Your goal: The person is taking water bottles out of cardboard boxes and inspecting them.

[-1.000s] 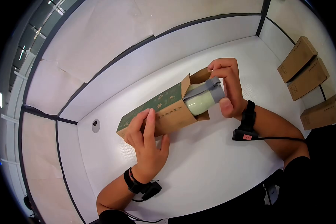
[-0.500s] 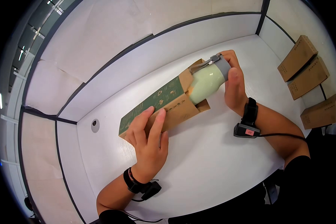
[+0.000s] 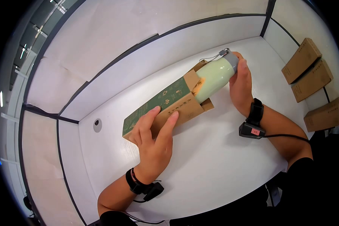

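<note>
A light green bottle point(image 3: 216, 77) with a grey cap and a grey strap sticks out of the open end of a green and brown cardboard box point(image 3: 169, 97). Its lower part is hidden inside the box, and an orange print shows on its side near the opening. My right hand point(image 3: 242, 84) is closed around the grey cap, the thumb on the near side. Around the lower half of the box, my left hand point(image 3: 153, 139) grips it with the fingers on the near faces. Box and bottle are tilted, the bottle end up toward the right.
Several brown boxes, one of them a carton point(image 3: 302, 60), stand against the right side of the white desk point(image 3: 214, 162). White partition panels point(image 3: 169, 51) close off the back and left. A round cable hole point(image 3: 97, 125) is at the left.
The bottle has come farther out of the box, up and to the right with my right hand, and its orange print now shows more. The box has shifted slightly right.
</note>
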`<state>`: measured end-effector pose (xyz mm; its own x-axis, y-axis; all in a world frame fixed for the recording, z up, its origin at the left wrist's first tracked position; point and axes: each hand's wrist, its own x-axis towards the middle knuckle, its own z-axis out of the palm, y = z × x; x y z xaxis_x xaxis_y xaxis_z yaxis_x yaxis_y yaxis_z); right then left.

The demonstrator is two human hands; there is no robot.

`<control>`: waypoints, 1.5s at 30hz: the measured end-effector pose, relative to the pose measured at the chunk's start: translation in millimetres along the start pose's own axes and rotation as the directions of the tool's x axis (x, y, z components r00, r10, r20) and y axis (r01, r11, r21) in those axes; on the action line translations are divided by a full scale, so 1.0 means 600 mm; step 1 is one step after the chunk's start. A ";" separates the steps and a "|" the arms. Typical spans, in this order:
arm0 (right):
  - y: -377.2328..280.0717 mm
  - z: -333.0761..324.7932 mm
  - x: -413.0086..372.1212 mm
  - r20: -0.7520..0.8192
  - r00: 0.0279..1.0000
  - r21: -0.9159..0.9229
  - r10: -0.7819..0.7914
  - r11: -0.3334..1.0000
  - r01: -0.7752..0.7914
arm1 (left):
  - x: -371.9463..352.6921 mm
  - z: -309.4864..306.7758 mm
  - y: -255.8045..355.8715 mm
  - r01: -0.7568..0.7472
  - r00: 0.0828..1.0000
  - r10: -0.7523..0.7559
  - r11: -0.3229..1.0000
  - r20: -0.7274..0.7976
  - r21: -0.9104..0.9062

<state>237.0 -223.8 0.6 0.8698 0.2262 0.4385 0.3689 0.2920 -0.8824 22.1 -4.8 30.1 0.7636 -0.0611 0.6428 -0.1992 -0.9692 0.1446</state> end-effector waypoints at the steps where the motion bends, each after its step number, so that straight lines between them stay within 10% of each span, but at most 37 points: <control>1: 0.001 0.000 0.001 0.002 1.000 0.000 0.001 1.000 -0.001 | -0.001 0.000 0.000 0.003 1.000 -0.003 1.000 -0.002 0.000; 7: -0.005 -0.010 0.025 -0.180 0.974 0.214 0.141 0.972 -0.101 | -0.002 -0.001 0.001 -0.007 0.999 0.006 1.000 0.033 0.008; 16: -0.045 0.023 0.013 0.181 0.982 0.329 0.060 0.937 -0.118 | -0.005 0.003 -0.003 0.048 0.999 -0.048 0.999 0.025 0.020; 25: -0.029 0.022 0.003 0.236 0.953 0.210 0.191 0.947 -0.242 | -0.004 0.004 -0.006 0.015 0.998 -0.019 0.998 0.055 0.062; 36: -0.026 -0.002 0.030 -0.097 0.978 -0.144 -0.186 0.975 0.171 | -0.009 0.002 -0.002 0.003 0.989 -0.003 1.000 0.145 0.004; 45: 0.019 0.001 0.033 -0.018 1.000 -0.353 -0.012 0.935 0.005 | -0.007 0.002 -0.001 -0.007 0.991 0.009 1.000 0.130 -0.019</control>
<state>258.3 -215.2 -1.0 0.8710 0.2054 0.4462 0.4653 -0.0540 -0.8835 19.7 -4.4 26.5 0.8353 -0.1003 0.5405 -0.2157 -0.9641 0.1545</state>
